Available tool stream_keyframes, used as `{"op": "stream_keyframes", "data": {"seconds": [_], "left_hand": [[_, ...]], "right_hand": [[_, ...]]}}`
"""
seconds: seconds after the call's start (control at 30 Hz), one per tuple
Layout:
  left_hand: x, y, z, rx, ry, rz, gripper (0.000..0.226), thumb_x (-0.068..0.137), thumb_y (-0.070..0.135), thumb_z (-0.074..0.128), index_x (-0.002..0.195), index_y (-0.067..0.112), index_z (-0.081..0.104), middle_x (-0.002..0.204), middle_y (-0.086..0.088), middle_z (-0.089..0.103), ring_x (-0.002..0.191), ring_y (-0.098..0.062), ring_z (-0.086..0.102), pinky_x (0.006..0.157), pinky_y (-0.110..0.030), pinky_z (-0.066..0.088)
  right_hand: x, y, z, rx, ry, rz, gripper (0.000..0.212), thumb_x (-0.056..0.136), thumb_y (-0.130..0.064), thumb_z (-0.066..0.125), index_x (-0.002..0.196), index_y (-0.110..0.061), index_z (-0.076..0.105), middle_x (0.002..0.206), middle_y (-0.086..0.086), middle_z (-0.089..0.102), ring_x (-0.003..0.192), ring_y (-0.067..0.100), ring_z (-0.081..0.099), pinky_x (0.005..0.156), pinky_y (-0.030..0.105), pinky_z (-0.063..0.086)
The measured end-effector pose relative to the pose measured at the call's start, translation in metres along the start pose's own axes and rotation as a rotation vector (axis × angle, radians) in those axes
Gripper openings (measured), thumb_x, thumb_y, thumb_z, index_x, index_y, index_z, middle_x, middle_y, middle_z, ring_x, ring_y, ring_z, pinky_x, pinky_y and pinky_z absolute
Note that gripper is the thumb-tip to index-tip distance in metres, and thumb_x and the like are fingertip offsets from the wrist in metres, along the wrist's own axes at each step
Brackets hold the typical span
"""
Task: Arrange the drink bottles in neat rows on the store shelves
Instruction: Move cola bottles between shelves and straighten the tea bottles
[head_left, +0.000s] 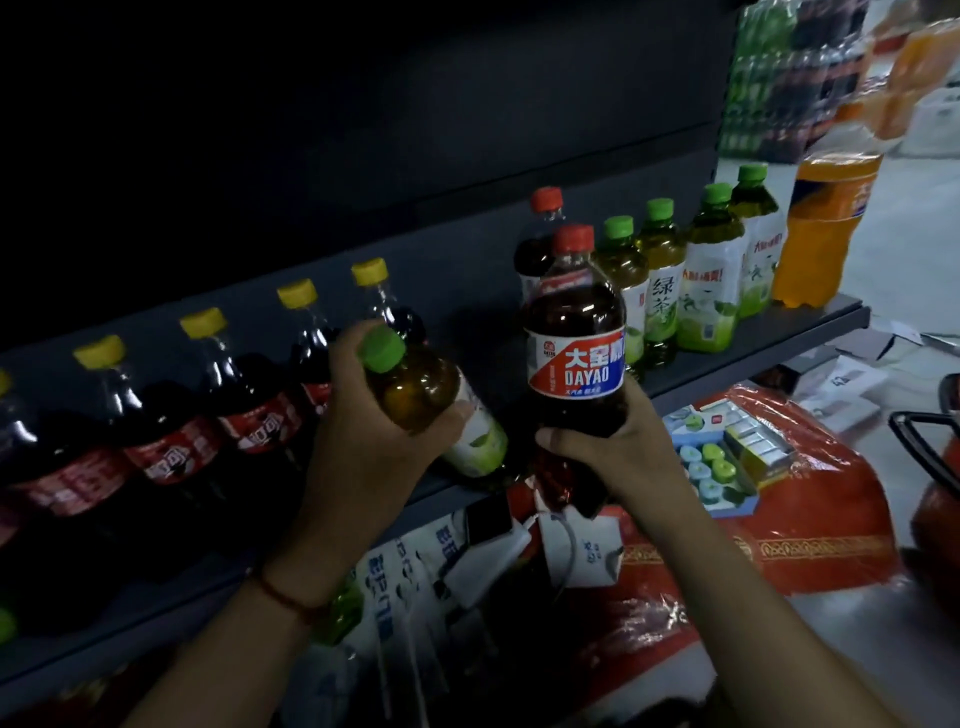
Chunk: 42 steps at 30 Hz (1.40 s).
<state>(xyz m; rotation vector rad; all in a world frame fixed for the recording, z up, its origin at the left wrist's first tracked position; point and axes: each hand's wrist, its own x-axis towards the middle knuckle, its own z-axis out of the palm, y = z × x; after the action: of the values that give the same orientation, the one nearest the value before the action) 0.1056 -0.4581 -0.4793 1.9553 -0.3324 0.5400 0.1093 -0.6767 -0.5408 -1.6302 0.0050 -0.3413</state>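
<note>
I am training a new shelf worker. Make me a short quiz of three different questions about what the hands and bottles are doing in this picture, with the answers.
1. True or false: the left hand holds the green-capped tea bottle tilted, not upright.
2. Which cap colour has the DAYAO bottle in the right hand? A) yellow B) red C) green
3. Fill in: the tall orange drink bottle stands at the ____ end of the shelf.

Key
1. True.
2. B, red.
3. Right, beside the standing green tea bottles.
</note>
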Motion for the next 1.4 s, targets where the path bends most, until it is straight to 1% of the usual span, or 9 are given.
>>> {"op": "stream_keyframes", "data": {"seconds": [0.1,0.5,0.57,0.63,0.77,1.07,1.13,1.27,1.4], "left_hand": [[-0.016,-0.017,-0.021,-0.102,0.045,-0.015,0.087,0.070,0.008,0.086,0.132,0.041,0.034,0.105,0.034,0.057,0.096,0.006,0.063,0.073,-0.009,0.050],[-0.031,-0.058,-0.070,-0.262,0.108,-0.182,0.077,0.077,-0.004,0.076,0.131,0.035,0.038,0.119,0.014,0.058,0.098,0.008,0.064,0.073,-0.011,0.052],[-0.016,-0.075,-0.066,-0.269,0.057,-0.295,0.078,0.068,0.014,0.089,0.125,0.034,0.041,0.125,0.012,0.059,0.100,0.003,0.064,0.078,-0.013,0.051],[-0.008,-0.086,-0.068,-0.264,-0.061,-0.427,0.115,0.030,0.058,0.096,0.128,0.026,0.044,0.138,0.003,0.055,0.108,-0.005,0.059,0.087,-0.016,0.044],[-0.021,-0.072,-0.073,-0.279,0.097,-0.287,0.082,0.074,0.000,0.081,0.134,0.039,0.040,0.108,0.031,0.063,0.096,0.010,0.064,0.073,-0.010,0.051],[-0.032,-0.049,-0.075,-0.360,0.054,-0.192,0.079,0.070,0.010,0.084,0.128,0.043,0.042,0.108,0.020,0.064,0.093,0.003,0.067,0.070,-0.012,0.052],[-0.031,-0.046,-0.077,-0.385,0.054,-0.195,0.080,0.065,0.018,0.080,0.129,0.046,0.041,0.109,0.020,0.065,0.095,0.000,0.068,0.071,-0.015,0.054],[-0.032,-0.023,-0.080,-0.401,0.036,-0.152,0.100,0.068,0.017,0.082,0.143,0.053,0.026,0.127,0.007,0.059,0.103,-0.003,0.067,0.076,-0.021,0.057],[-0.028,0.012,-0.086,-0.403,-0.087,-0.082,0.089,0.082,0.014,0.072,0.145,0.052,0.021,0.118,0.001,0.067,0.102,-0.005,0.068,0.077,-0.015,0.053]], "right_hand": [[0.003,-0.008,0.011,-0.003,-0.009,-0.044,0.054,0.065,-0.001,0.086,0.100,-0.033,0.061,0.089,-0.023,0.072,0.083,-0.006,0.067,0.067,0.009,0.050],[0.033,0.006,0.082,0.037,0.000,-0.119,0.073,0.075,-0.005,0.081,0.138,-0.024,0.050,0.121,-0.009,0.067,0.112,0.005,0.063,0.090,0.024,0.054],[0.041,0.013,0.087,0.019,0.021,-0.122,0.076,0.077,-0.010,0.080,0.143,-0.026,0.045,0.125,-0.012,0.065,0.116,0.003,0.060,0.093,0.025,0.052],[0.048,0.022,0.090,-0.016,0.038,-0.122,0.078,0.079,-0.021,0.079,0.146,-0.031,0.040,0.132,-0.011,0.061,0.123,0.005,0.055,0.101,0.034,0.049],[0.054,0.031,0.094,-0.107,0.070,-0.137,0.084,0.078,-0.044,0.075,0.149,-0.039,0.031,0.142,-0.007,0.050,0.133,0.009,0.046,0.108,0.046,0.042],[0.019,0.018,0.091,-0.334,0.140,-0.193,0.069,0.091,-0.031,0.066,0.150,-0.026,0.032,0.143,-0.007,0.045,0.132,0.007,0.043,0.109,0.031,0.040],[-0.010,-0.001,0.090,-0.337,0.071,-0.213,0.055,0.092,-0.030,0.065,0.143,-0.027,0.044,0.135,-0.010,0.048,0.126,0.000,0.046,0.103,0.017,0.039],[-0.064,-0.043,0.091,-0.103,-0.433,0.053,0.048,0.078,-0.045,0.066,0.124,-0.046,0.053,0.120,-0.020,0.063,0.112,-0.008,0.058,0.086,0.008,0.048],[-0.089,-0.069,0.080,-0.210,-0.464,-0.013,0.061,0.081,-0.029,0.078,0.131,-0.045,0.048,0.115,-0.024,0.067,0.105,-0.006,0.063,0.084,0.012,0.050]]}}
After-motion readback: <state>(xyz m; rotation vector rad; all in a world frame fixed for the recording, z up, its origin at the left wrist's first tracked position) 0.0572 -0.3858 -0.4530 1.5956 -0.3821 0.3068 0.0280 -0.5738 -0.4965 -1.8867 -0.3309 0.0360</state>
